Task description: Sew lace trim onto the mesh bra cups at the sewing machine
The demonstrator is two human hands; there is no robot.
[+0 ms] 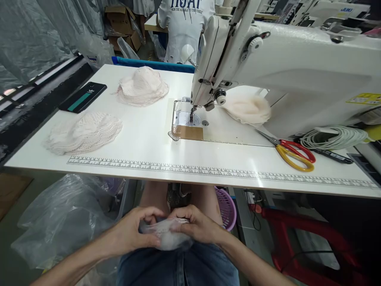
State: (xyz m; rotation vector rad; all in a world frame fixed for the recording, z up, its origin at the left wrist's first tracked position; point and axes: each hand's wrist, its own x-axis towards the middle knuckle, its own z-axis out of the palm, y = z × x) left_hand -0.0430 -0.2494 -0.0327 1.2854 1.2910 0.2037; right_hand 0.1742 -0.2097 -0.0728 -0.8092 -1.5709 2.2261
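Both my hands are down in my lap, below the table edge. My left hand point(133, 232) and my right hand point(198, 226) are closed from either side on one small pale fabric piece point(168, 236), bunched between the fingers. On the white table point(149, 147) above lie two stacks of similar pale lace pieces: one at the left front point(85, 133) and one further back point(141, 87). A third pile point(248, 109) rests under the arm of the white sewing machine point(268, 67). The needle and presser foot point(191, 115) stand over the metal plate.
Red- and yellow-handled scissors point(293, 153) and a coil of white cord point(333, 137) lie at the right. A dark phone point(83, 97) sits at the left back. A printed ruler point(208, 171) runs along the front edge. Plastic bags point(59, 218) and a purple basket point(228, 208) stand below. Another person in a white shirt point(186, 24) is behind.
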